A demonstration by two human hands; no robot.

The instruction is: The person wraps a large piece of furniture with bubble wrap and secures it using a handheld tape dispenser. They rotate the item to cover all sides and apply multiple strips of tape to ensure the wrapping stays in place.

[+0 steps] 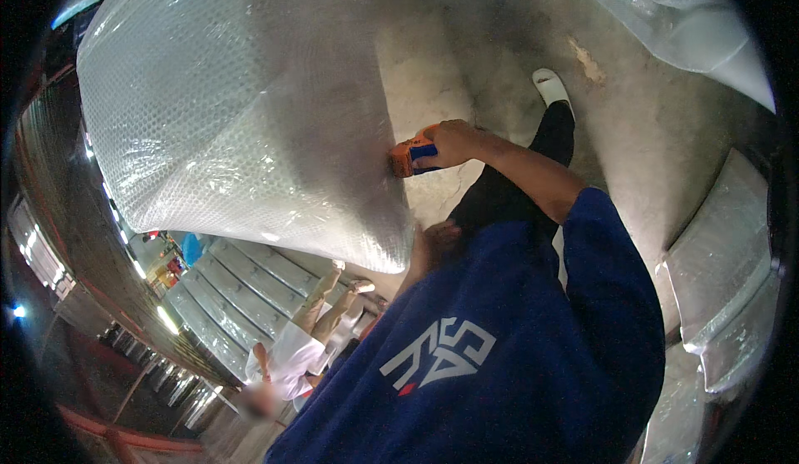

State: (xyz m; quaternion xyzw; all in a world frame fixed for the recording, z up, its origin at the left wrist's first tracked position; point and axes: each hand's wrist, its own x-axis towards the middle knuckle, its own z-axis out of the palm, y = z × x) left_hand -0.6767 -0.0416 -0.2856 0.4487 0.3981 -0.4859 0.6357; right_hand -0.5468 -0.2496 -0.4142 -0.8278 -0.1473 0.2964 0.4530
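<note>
A large item wrapped in clear bubble wrap (225,89) fills the upper left, its lower right corner tapering down beside my body. My right hand (456,144) is closed around a blocky orange-and-blue hand tool (403,161), whose exact kind I cannot make out. The tool's front end touches or nearly touches the wrap's right edge. Close to the lower corner of the wrap is my left hand (438,239), dim and partly covered, so its grip does not show clearly.
Concrete floor (483,31) lies under my foot in a white slipper (551,87). More clear plastic wrapping (657,14) is at the upper right, and wrapped panels (722,256) stand at the right. At the lower left, another person (291,356) is near a row of wrapped panels (237,285).
</note>
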